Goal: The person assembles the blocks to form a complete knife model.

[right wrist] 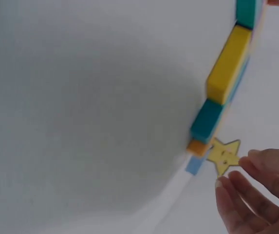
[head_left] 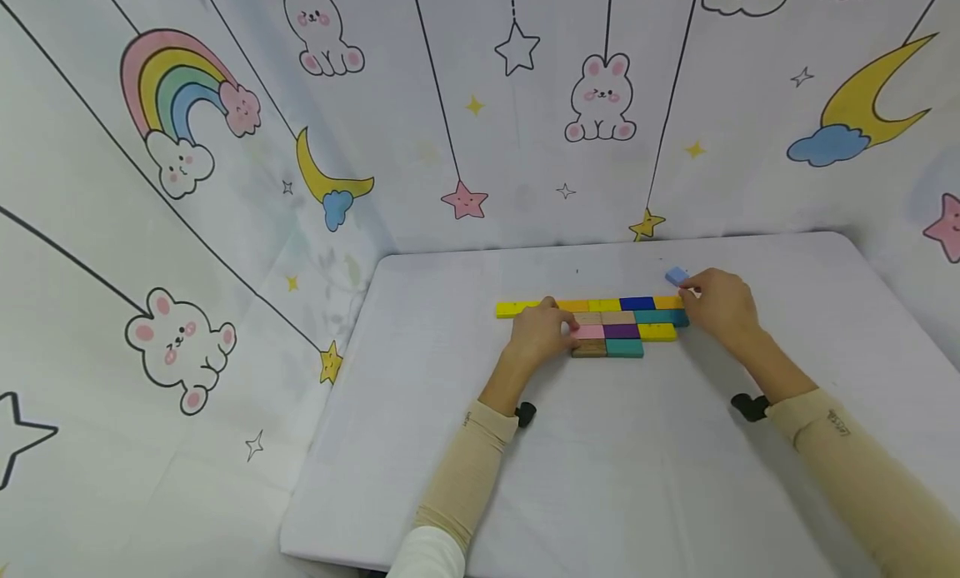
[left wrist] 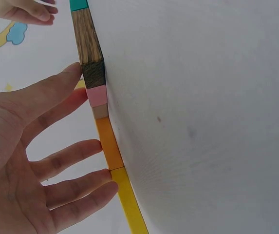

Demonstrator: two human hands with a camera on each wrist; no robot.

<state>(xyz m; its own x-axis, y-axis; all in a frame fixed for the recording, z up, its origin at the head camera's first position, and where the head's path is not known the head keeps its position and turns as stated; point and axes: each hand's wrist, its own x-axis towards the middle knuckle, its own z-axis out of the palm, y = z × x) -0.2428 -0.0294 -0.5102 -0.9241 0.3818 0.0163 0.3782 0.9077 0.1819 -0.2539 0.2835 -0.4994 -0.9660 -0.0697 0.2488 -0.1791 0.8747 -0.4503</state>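
Note:
Coloured wooden blocks lie flat in several touching rows in the head view. The far row has yellow (head_left: 517, 310), orange and dark blue (head_left: 637, 303) blocks. Nearer rows include pink (head_left: 590, 332), purple (head_left: 622, 331) and teal (head_left: 624, 348) blocks and a brown wood-grain block (left wrist: 88, 36). My left hand (head_left: 537, 331) rests its fingertips along the left side of the rows, its fingers fairly straight in the left wrist view. At the right end, my right hand (head_left: 722, 305) has loosely bent fingers with nothing visible between them. A light blue block (head_left: 677, 276) lies just beyond its fingertips, apart from the rows.
A white cloth covers the table (head_left: 600, 478), which has rounded far corners. Behind it hangs a white curtain (head_left: 525, 145) printed with rabbits, stars and moons. Dark wrist-worn devices (head_left: 750, 407) sit by both sleeves.

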